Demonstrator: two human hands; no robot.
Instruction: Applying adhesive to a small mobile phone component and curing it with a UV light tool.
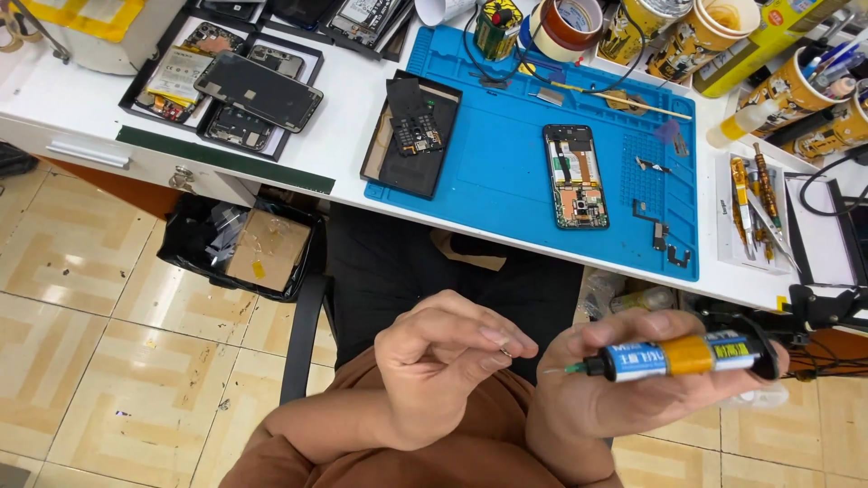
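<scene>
My right hand [624,389] grips a glue syringe [678,355] with a blue and orange label and a black cap, its thin needle tip pointing left. My left hand [438,361] pinches a tiny metal part [506,348] between thumb and fingertips, right at the needle tip. Both hands hover low over my lap, in front of the workbench. On the blue work mat [506,172] lies an opened phone [576,176] with its insides showing.
A black phone housing [411,136] sits at the mat's left edge. Trays with phone parts [231,86] lie at the back left. Tape rolls [565,23], cups with tools [796,86] and tweezers [750,203] crowd the right. A black bin [244,244] stands under the bench.
</scene>
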